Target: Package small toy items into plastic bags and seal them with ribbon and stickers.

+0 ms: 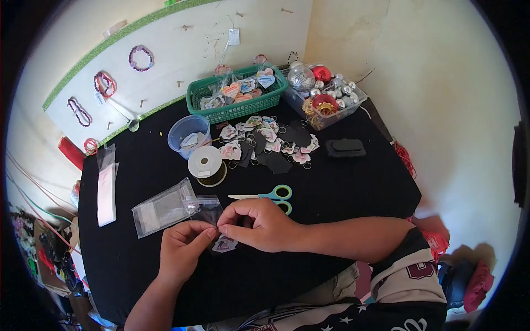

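Note:
Just in front of me, a small printed keychain (225, 244) shows a dark figure on a pale cut-out. My left hand (182, 244) and my right hand (263, 225) meet at its top, thumbs and forefingers pinched together. The fingertips hide the part they grip. Behind them lies a small clear resealable bag (207, 209), partly over a stack of clear plastic bags (163, 209). Scissors (271, 195) with blue and yellow-green handles lie beyond my right hand, which partly covers them. A spool of dark cord (205, 163) stands farther back.
Keychains with metal rings (269, 142) lie in a pile. Behind them stand a green basket (238, 111) of bagged items and a clear bin (331, 120) of baubles. A blue tub (188, 124), a black case (346, 147) and pale strips (107, 196) rest on the black cloth (331, 186).

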Available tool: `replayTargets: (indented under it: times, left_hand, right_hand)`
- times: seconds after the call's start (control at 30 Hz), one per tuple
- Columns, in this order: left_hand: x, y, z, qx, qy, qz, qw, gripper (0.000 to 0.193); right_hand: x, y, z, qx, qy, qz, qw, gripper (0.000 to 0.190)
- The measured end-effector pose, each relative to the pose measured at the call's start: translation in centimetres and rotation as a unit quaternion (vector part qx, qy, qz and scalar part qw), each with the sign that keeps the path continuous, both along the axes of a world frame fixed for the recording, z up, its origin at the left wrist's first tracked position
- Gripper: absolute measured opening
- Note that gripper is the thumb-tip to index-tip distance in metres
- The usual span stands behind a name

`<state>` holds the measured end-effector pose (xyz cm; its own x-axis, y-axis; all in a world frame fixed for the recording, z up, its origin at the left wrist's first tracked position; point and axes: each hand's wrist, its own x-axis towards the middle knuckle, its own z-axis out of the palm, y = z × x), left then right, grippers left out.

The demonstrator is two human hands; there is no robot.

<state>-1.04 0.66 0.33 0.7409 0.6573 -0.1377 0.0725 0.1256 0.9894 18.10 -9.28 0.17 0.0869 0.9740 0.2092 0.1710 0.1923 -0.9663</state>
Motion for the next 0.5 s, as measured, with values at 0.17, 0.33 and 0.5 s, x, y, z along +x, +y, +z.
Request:
replayTargets:
  times: [0.17,0.33,0.5]
  left_hand:
    - [0.07,-0.23,0.01,0.005,0.007,0.01,1.0,0.011]
    - [0.22,-0.32,0.05,0.004,0.0,0.004,1.0,0.011]
    - [0.01,-0.39,0.01,0.008,-0.005,0.002,1.0,0.013]
  right_hand:
    - [-0.24,-0.08,0.17,-0.01,0.007,-0.002,1.0,0.01]
    - [-0.19,-0.09,0.19,-0.006,0.001,-0.011,1.0,0.01]
    - [-0.28,0.1,-0.09,-0.004,-0.011,-0.011,1.0,0.01]
